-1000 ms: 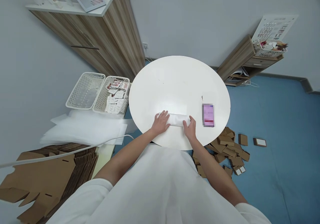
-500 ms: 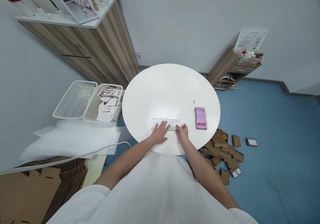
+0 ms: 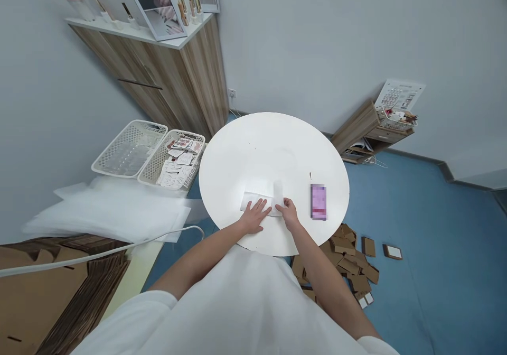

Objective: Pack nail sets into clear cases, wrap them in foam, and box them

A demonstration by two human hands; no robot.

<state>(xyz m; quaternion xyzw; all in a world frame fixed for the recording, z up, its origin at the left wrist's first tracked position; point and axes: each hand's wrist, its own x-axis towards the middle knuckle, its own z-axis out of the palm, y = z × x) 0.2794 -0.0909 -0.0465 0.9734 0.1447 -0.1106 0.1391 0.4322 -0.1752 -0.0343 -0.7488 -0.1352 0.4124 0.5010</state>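
On the white oval table [image 3: 253,149] lies a folded strip of thin white sheet [image 3: 250,197], close to the near edge. My left hand [image 3: 254,216] rests flat on it with the fingers spread. At the strip's right end, my right hand [image 3: 288,211] pinches the sheet between thumb and fingers. A narrow flap [image 3: 278,189] of the same white material points away from me there. To the right of my right hand is a purple rectangular item [image 3: 318,202], blurred by pixels.
Left of the table stand two white baskets, one [image 3: 174,173] holding printed cards. White foam-like sheets [image 3: 114,212] and flat cardboard [image 3: 43,291] lie nearer. Small brown boxes [image 3: 352,254] are heaped on the floor at right. A white cable [image 3: 158,236] crosses the left side.
The strip's right end has been turned so that a flap now points away from me. My left hand stays on the strip. The camera view has shifted slightly.
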